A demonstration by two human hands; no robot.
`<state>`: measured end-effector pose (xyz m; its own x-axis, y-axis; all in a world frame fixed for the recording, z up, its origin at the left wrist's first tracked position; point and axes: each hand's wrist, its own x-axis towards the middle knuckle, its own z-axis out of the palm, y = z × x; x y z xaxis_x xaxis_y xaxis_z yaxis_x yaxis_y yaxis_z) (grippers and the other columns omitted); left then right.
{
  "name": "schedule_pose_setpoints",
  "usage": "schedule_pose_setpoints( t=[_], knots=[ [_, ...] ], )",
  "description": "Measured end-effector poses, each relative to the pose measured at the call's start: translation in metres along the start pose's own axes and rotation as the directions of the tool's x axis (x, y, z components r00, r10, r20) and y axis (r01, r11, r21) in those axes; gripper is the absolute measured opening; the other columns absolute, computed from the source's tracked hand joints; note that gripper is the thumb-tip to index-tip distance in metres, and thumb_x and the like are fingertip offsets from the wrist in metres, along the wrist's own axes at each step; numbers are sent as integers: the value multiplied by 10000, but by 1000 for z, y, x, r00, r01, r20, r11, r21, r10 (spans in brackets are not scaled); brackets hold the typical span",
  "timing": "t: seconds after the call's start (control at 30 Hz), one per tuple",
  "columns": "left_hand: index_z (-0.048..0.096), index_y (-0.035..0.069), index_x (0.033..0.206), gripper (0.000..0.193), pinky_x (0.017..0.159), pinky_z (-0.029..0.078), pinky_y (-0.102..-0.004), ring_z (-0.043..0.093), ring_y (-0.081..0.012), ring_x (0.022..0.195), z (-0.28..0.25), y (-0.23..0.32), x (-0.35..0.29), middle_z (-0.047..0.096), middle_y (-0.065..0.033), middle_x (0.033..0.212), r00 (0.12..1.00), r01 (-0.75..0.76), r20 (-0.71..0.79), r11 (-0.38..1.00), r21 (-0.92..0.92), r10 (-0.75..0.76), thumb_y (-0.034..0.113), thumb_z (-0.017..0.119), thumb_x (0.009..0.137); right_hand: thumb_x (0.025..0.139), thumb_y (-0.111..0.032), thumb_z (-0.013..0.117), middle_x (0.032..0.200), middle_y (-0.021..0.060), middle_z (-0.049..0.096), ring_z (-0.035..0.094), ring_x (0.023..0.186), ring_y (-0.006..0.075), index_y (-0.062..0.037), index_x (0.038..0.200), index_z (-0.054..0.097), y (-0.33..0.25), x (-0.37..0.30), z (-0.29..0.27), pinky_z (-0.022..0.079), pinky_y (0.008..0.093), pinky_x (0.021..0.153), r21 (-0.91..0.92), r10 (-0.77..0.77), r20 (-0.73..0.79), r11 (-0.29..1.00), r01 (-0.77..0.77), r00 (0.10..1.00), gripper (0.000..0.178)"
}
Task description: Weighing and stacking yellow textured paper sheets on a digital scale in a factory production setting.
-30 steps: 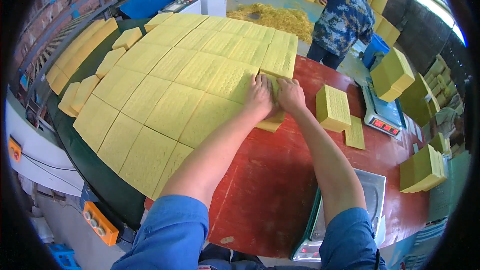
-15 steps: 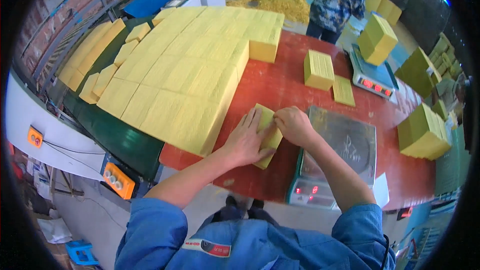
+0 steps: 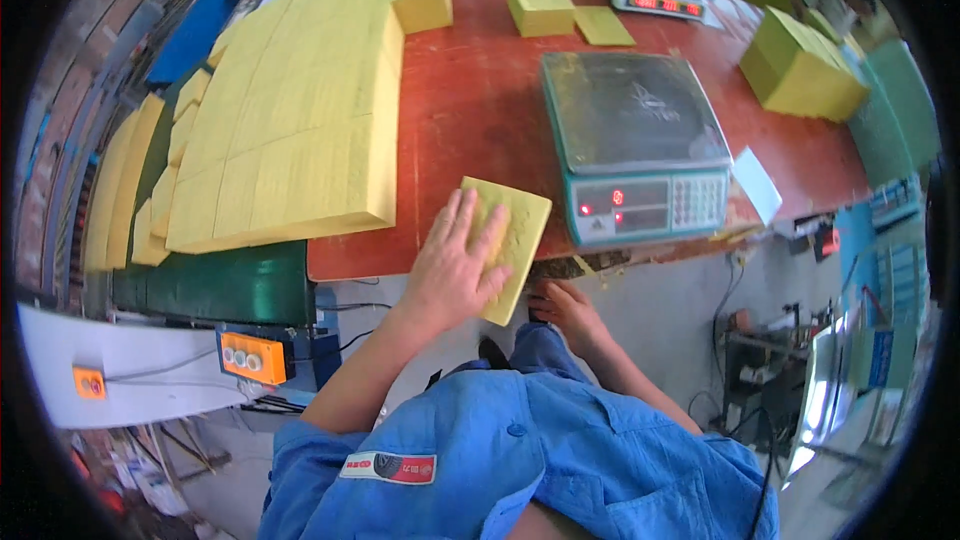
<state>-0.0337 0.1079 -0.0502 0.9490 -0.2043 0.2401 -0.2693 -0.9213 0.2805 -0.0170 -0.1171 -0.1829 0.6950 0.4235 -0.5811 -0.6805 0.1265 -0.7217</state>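
- Yellow slab, one: at the near edge of the red surface, its near end reaching past that edge in the view; long axis roughly fore-and-aft. Whether it lies flat or is partly lifted: cannot tell.
- Left hand: laid over the slab from its left side, fingers spread on the upper face, thumb towards its right edge. The nearer of the two hands, in contact.
- Right hand: apart from the slab, to the right of its near end and low beside the surface's edge. Fingertips obscured; whether they pinch anything, cannot tell.
- Near scale, metal pan, lit display: just right of the slab, not touching it.
- Yellow blocks, set close together: left of the slab, a bare red strip between.
- Single block and thin sheet: side by side beyond the near scale; far scale behind them, bearing yellow material.
- Right-hand stack, yellow: at the right end.
- Changes from half a second ago: right hand, then at the slab's right side, now off it and lower; left hand remains on; more of the slab's broad face shows; view tipped further down.
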Motion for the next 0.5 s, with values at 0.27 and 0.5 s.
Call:
schedule_pose_setpoints(
  t=[0.27, 0.5],
  knots=[
    [364, 10, 1435, 571, 1098, 325, -431, 404, -343, 1325, 17, -18, -41, 356, -225, 1470, 881, 292, -68, 652, -700, -468, 322, 479, 971, 1025, -321, 410, 1273, 125, 568, 540, 1182, 230, -12, 1326, 506, -34, -20, 39, 403, 377, 1014, 82, -281, 296, 960, 269, 913, 442],
    [424, 63, 1391, 510, 1040, 400, -379, 495, -223, 1232, 18, 30, 12, 486, -85, 1379, 799, -39, 184, -354, -934, -573, 368, 467, 985, 948, -219, 546, 1442, 223, 389, 359, 1358, 342, -45, 1274, 532, -165, -72, 48, 288, 410, 1103, -392, -830, 327, 315, 864, 452, 369]
  ],
)
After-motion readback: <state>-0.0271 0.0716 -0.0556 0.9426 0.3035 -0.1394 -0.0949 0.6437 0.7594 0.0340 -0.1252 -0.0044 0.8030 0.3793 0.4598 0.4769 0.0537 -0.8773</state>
